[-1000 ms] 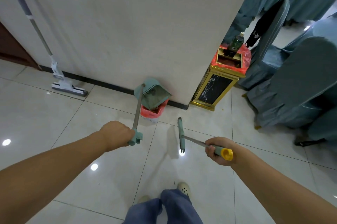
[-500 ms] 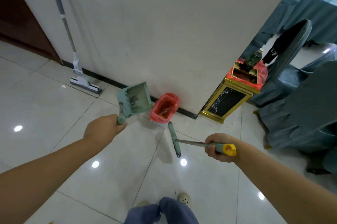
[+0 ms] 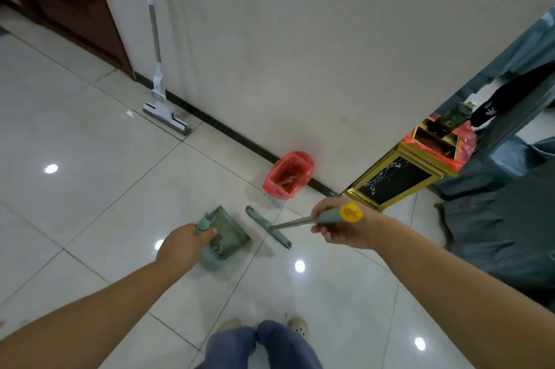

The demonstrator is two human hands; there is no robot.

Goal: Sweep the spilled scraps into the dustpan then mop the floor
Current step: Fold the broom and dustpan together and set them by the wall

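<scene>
Left hand grips the dustpan handle, pan near the floor; right hand clasps the broom grip beside it (both likely light, rigid plastic).

dustpan and broom in hands

Dustpan left of broom, before the wall.
Behind them a small bin stood against it; the mop leaned farther left, a tall bin farther right.
</scene>
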